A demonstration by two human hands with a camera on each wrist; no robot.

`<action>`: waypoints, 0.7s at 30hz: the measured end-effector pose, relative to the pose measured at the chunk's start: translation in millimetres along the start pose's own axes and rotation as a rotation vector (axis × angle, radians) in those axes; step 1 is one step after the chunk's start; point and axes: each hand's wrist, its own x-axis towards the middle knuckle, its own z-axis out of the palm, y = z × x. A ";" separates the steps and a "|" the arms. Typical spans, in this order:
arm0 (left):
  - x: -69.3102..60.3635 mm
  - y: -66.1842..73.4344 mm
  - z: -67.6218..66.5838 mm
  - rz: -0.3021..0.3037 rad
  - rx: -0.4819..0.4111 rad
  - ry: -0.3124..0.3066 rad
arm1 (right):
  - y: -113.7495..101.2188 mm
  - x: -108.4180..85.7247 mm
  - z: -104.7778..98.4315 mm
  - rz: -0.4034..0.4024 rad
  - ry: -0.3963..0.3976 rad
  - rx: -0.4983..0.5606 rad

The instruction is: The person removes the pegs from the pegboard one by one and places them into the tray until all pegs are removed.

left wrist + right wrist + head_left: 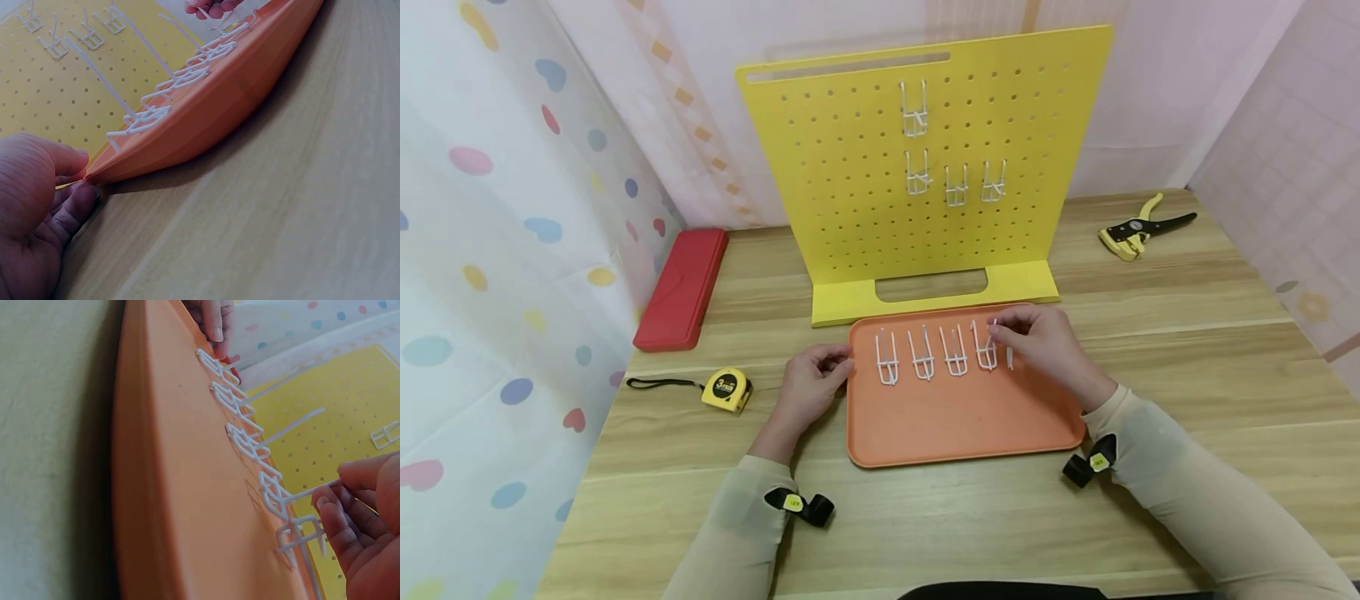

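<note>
On the left, my left hand (811,385) pinches the rim of the orange tray (962,429); in the left wrist view its thumb and a finger (81,197) meet at the tray's edge. My right hand (1047,340) is over the tray's far right part, pinching the prong of a white wire pegboard hook (273,495). That hook's looped end stays low, at the tray. Another white hook (300,534) lies beside it, mostly hidden by my hand in the head view. Several similar hooks (922,367) stand in a row to the left, prongs pointing away.
Behind the tray stands a yellow pegboard (857,200) with several white hooks (917,179) hung on it. A red case (681,292) and a yellow tape measure (727,390) lie left. A yellow-black wire stripper (1138,229) lies far right on the wooden table (1210,358).
</note>
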 end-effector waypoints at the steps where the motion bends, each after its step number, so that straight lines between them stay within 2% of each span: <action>1: -0.1 0.1 0.2 -0.002 -0.001 0.000 | -0.3 -0.1 0.0 0.000 -0.001 -0.013; 5: -0.2 0.0 1.1 0.001 -0.006 0.001 | -0.8 -0.4 -0.8 -0.006 -0.004 -0.054; 10: 0.0 0.2 1.7 -0.001 -0.007 0.000 | -1.5 -3.1 -11.5 0.002 0.007 -0.024; 13: 0.3 -0.1 2.1 0.000 -0.003 0.002 | 2.5 -5.0 -28.5 -0.006 0.052 -0.042; 16: 0.2 -0.1 2.1 0.002 -0.003 0.004 | 13.6 -6.8 -51.0 -0.006 0.094 -0.128; 18: 0.1 -0.3 1.6 0.001 -0.001 0.006 | 23.4 -8.3 -66.2 0.022 0.101 -0.181; 21: -0.2 -0.4 0.6 -0.003 0.001 0.005 | 37.4 -10.5 -84.9 0.077 0.071 -0.234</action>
